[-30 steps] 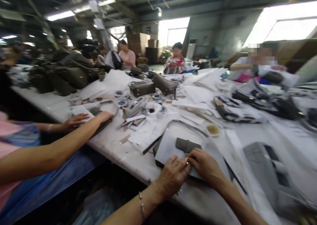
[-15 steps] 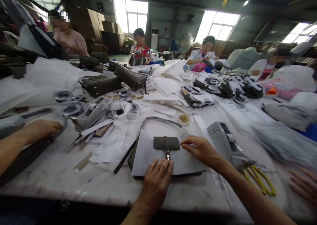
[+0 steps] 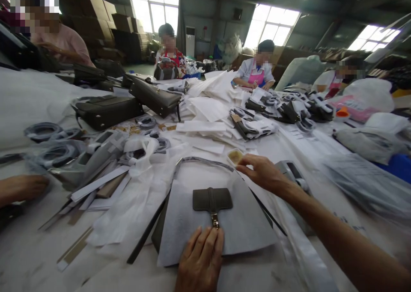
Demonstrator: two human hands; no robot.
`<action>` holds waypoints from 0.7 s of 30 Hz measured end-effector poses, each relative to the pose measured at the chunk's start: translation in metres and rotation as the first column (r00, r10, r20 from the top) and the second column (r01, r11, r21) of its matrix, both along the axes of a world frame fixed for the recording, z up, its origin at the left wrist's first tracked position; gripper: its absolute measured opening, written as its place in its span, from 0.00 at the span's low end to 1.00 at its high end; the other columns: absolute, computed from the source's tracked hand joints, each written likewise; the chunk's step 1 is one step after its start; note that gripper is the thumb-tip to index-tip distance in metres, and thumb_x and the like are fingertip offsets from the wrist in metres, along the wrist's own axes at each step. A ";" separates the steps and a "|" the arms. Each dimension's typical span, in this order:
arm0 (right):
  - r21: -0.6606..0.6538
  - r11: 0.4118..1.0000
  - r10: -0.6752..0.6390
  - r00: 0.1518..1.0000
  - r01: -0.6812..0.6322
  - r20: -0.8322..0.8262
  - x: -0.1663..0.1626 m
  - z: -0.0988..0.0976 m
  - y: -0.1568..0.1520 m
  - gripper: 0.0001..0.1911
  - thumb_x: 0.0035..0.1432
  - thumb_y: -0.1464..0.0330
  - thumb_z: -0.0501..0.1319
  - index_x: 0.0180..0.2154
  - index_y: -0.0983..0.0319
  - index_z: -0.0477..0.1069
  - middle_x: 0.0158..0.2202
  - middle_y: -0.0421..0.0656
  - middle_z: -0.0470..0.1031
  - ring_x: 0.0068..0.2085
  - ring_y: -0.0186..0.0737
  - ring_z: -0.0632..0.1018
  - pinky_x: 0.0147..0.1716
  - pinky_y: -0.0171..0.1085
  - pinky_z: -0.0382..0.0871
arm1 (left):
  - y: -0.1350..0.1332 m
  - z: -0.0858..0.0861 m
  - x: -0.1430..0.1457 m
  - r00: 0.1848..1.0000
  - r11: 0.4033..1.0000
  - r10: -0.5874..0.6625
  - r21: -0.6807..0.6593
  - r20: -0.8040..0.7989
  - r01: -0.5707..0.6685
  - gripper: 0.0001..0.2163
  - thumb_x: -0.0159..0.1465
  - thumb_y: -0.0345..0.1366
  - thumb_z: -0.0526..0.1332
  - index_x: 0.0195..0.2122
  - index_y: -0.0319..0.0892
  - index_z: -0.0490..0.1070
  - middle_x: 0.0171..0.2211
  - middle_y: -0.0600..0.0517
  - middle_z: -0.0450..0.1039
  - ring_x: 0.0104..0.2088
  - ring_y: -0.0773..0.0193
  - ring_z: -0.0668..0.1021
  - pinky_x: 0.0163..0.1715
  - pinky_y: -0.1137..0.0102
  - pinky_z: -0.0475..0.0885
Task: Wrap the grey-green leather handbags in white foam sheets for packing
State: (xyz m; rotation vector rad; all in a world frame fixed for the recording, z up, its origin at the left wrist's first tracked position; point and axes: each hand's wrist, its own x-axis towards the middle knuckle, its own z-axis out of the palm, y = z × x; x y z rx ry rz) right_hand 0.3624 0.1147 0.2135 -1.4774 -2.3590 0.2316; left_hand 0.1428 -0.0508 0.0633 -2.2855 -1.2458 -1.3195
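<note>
A dark olive handbag (image 3: 212, 199) lies flat on the table in front of me, mostly covered by a grey sheet (image 3: 244, 230), with its flap and metal clasp showing. My left hand (image 3: 199, 261) rests flat on the sheet's near edge, fingers stretched out, just below the clasp. My right hand (image 3: 261, 172) reaches forward past the bag, with thumb and fingers pinched at the rim of a small white dish (image 3: 235, 156) holding something yellowish. What the fingers hold, if anything, I cannot make out. The bag's handle (image 3: 199, 161) arches beyond the sheet.
A grey tape dispenser (image 3: 290, 172) stands right of my hand. Dark handbags (image 3: 107, 110), white paper sheets (image 3: 205, 108) and tape rolls (image 3: 41, 131) crowd the table. A co-worker's hand (image 3: 22, 187) rests at the left; other people sit at the far side.
My right hand has moved from the bag's flap forward to the small dish. My left hand stayed on the sheet. The camera view swung further right and down.
</note>
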 end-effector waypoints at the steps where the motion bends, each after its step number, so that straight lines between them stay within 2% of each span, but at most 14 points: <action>1: 0.011 1.000 -0.009 0.998 0.008 0.060 -0.011 -0.003 0.017 0.08 0.64 0.63 0.62 0.33 0.59 0.75 0.35 0.42 0.78 0.37 0.41 0.77 0.38 0.37 0.67 | 0.002 -0.004 0.002 1.000 0.999 0.017 0.031 0.020 -0.017 0.16 0.71 0.30 0.50 0.50 0.41 0.76 0.43 0.51 0.80 0.48 0.64 0.78 0.63 0.67 0.60; 4: -0.008 1.000 -0.006 0.967 0.008 0.253 -0.048 -0.017 0.069 0.10 0.65 0.61 0.61 0.39 0.61 0.75 0.42 0.47 0.78 0.44 0.45 0.77 0.43 0.38 0.67 | 0.010 -0.020 0.010 0.992 0.982 0.082 0.163 0.093 -0.097 0.18 0.70 0.29 0.47 0.45 0.43 0.78 0.38 0.52 0.80 0.43 0.67 0.80 0.62 0.67 0.62; 7: -0.069 0.998 0.037 0.935 -0.014 0.353 -0.080 -0.037 0.109 0.14 0.61 0.67 0.63 0.48 0.63 0.73 0.50 0.52 0.75 0.51 0.48 0.75 0.48 0.39 0.67 | 0.017 -0.036 0.016 0.979 0.940 0.170 0.278 0.114 -0.196 0.16 0.69 0.29 0.51 0.41 0.46 0.79 0.35 0.54 0.80 0.38 0.68 0.81 0.57 0.69 0.69; 10: -0.120 0.993 0.051 0.917 -0.004 0.395 -0.095 -0.055 0.131 0.18 0.55 0.76 0.63 0.49 0.65 0.72 0.49 0.54 0.76 0.48 0.48 0.77 0.44 0.38 0.69 | 0.020 -0.045 0.017 0.970 0.911 0.239 0.336 0.040 -0.239 0.10 0.66 0.30 0.59 0.39 0.49 0.79 0.34 0.55 0.79 0.36 0.67 0.81 0.50 0.71 0.74; 13: -0.144 0.989 0.045 0.911 0.016 0.409 -0.097 -0.063 0.140 0.18 0.56 0.78 0.58 0.49 0.65 0.72 0.47 0.55 0.77 0.46 0.49 0.78 0.42 0.39 0.70 | 0.022 -0.044 0.020 0.968 0.906 0.250 0.345 0.027 -0.244 0.09 0.66 0.29 0.60 0.37 0.49 0.79 0.33 0.55 0.79 0.36 0.67 0.81 0.50 0.71 0.74; 15: -0.146 0.989 0.028 0.917 0.033 0.399 -0.093 -0.060 0.143 0.18 0.59 0.78 0.55 0.50 0.64 0.73 0.46 0.54 0.78 0.45 0.48 0.79 0.42 0.39 0.70 | 0.023 -0.037 0.022 0.967 0.909 0.227 0.331 0.115 -0.253 0.12 0.68 0.28 0.56 0.36 0.47 0.79 0.32 0.55 0.79 0.36 0.68 0.81 0.54 0.70 0.71; 17: -0.133 0.989 -0.011 0.927 0.066 0.375 -0.086 -0.047 0.142 0.17 0.62 0.76 0.53 0.49 0.64 0.73 0.45 0.53 0.79 0.45 0.47 0.79 0.43 0.39 0.69 | 0.022 -0.028 0.021 0.962 0.916 0.187 0.320 0.199 -0.244 0.17 0.69 0.26 0.50 0.35 0.45 0.79 0.32 0.55 0.79 0.37 0.70 0.80 0.59 0.69 0.66; 19: -0.098 0.990 -0.058 0.940 0.097 0.337 -0.076 -0.027 0.135 0.15 0.64 0.73 0.52 0.47 0.66 0.75 0.45 0.54 0.78 0.47 0.48 0.78 0.45 0.39 0.68 | 0.018 -0.017 0.016 0.975 0.944 0.141 0.275 0.171 -0.185 0.19 0.70 0.25 0.47 0.38 0.43 0.79 0.34 0.54 0.79 0.39 0.69 0.79 0.61 0.68 0.63; 21: -0.069 0.993 -0.076 0.954 0.100 0.289 -0.063 -0.002 0.118 0.16 0.66 0.70 0.51 0.47 0.66 0.75 0.46 0.52 0.78 0.48 0.47 0.77 0.47 0.38 0.67 | 0.010 -0.005 0.009 0.993 0.981 0.090 0.164 0.072 -0.101 0.17 0.71 0.28 0.49 0.44 0.42 0.78 0.38 0.53 0.80 0.43 0.67 0.79 0.62 0.68 0.62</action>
